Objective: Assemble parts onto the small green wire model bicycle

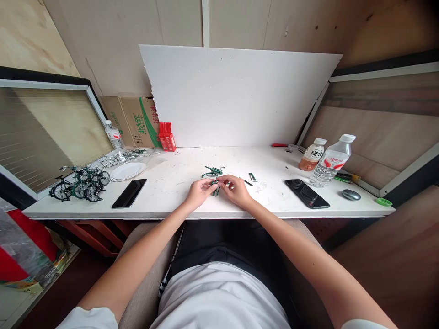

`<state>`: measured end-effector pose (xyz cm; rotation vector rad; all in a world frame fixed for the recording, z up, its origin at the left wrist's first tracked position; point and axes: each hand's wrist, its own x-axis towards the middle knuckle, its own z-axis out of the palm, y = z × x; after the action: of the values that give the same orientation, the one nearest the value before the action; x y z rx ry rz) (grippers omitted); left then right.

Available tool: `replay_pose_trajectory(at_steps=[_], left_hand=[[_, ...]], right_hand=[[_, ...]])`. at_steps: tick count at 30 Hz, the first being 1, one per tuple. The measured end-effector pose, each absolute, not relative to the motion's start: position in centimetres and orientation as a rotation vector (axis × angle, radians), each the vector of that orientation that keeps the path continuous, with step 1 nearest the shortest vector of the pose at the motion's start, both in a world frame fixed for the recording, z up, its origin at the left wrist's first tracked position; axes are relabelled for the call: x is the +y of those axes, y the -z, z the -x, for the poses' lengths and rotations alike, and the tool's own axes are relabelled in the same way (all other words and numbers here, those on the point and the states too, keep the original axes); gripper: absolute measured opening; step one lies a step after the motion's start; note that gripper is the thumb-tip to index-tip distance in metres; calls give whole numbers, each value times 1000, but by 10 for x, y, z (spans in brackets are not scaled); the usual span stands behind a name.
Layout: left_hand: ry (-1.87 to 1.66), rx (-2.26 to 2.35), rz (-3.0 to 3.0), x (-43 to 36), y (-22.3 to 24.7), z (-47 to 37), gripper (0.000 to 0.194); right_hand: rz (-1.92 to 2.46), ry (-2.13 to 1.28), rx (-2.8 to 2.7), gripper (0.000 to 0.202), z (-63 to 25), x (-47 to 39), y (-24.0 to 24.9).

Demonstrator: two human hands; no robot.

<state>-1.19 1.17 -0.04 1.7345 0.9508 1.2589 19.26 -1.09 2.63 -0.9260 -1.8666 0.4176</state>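
Observation:
My left hand (199,192) and my right hand (236,189) meet at the middle of the white table's front part, fingers pinched together. Between their fingertips is a green model bicycle (213,171), partly hidden by the fingers. Its thin bars and a wheel show just beyond the hands, and a bit of green pokes out below the fingertips. I cannot tell whether that lower bit is joined to the rest. To the right of my right hand lie a small flat green piece (253,177) and a thin dark stick (247,183).
Several assembled model bicycles (80,183) stand at the left, near a white plate (128,171) and a phone (129,193). Another phone (307,193), a water bottle (331,162), a brown drink bottle (312,155) and a mouse (351,194) are at the right. A white board (240,96) leans behind.

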Motion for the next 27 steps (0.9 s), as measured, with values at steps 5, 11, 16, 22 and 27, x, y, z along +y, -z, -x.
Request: replay_pose_trajectory(at_steps=[5, 11, 16, 22, 27], left_hand=[[-1286, 980, -1704, 8, -3, 11, 37], [-1308, 1027, -1639, 6, -9, 11, 36], [-1313, 1041, -1591, 6, -8, 11, 38], [-1330, 1029, -1427, 11, -6, 11, 42], [-1367, 1047, -1281, 9, -12, 11, 45]], right_hand=[[928, -459, -1865, 31, -192, -14, -28], [909, -453, -1890, 46, -191, -13, -25], [1032, -358, -1768, 35, -212, 2, -30], [1239, -279, -1713, 25, -252, 30, -24], [1239, -76, -2021, 24, -251, 29, -15]])
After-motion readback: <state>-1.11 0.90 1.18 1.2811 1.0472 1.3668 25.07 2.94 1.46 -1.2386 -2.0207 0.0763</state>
